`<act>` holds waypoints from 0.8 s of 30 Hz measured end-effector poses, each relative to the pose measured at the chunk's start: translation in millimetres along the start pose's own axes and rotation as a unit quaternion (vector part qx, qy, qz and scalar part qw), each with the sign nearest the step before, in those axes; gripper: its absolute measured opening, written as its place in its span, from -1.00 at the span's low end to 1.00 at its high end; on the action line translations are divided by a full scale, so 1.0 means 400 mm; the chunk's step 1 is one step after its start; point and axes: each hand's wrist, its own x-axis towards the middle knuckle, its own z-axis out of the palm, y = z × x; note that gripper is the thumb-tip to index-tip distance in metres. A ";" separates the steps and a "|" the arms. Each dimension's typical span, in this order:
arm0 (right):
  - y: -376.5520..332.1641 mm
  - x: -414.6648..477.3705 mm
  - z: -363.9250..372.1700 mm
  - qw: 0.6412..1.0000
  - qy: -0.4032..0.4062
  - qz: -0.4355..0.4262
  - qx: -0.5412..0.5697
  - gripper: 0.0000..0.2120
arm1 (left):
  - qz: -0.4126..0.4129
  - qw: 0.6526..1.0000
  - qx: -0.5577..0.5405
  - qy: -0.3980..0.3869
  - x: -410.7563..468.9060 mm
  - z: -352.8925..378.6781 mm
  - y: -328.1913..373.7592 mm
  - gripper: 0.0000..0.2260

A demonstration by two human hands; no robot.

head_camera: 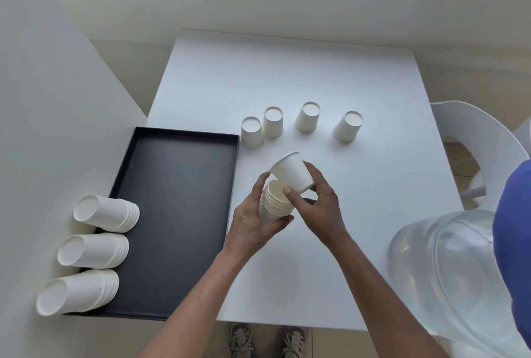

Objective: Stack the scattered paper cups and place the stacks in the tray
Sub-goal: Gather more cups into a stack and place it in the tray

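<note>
Pinching a single cup (291,172) in the right hand (316,208), with thumb pressed low on the near wall and the other fingertips (309,166) curled over the far side, close to the base. Holding it tilted, rim up and away to the left, base down toward the palm, probably so as to bring the base round and drop it into the mouth below. Wrapping the left hand (250,222) round a held stack (271,209) of nested cups, fingers curled across the lower wall, thumb up beside the rim, mouth upward and open to receive. Touching, or just short of touching, between the low edge of the single cup and the stack's top rim; cannot tell which. Not yet nested. Hovering with both over the table (359,76), just right of the tray (178,199), likely for a short carry once the stack is full. Further out, standing mouth-down in a loose row beyond the hands: four loose cups (273,122), the two at the left just beside each other, the other two apart. Lying on their sides along the tray's left edge: three finished stacks (106,213), bases pointing left and overhanging the rim, mouths inward over the dark floor. Sitting at the near right: a clear water bottle (442,271), with a white chair (474,139) behind it.
</note>
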 end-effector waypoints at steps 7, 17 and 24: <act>-0.026 -0.029 0.044 0.999 -0.019 0.008 0.039 -0.65 | -0.016 0.999 -0.034 -0.001 -0.023 -0.012 0.012 0.01; -0.052 -0.044 0.047 0.996 -0.063 -0.009 0.055 -0.39 | 0.006 1.000 -0.019 0.019 -0.040 -0.047 0.036 0.08; -0.053 -0.035 0.063 0.998 -0.038 -0.014 0.040 -0.66 | 0.000 0.999 -0.035 0.025 -0.047 -0.055 0.040 0.04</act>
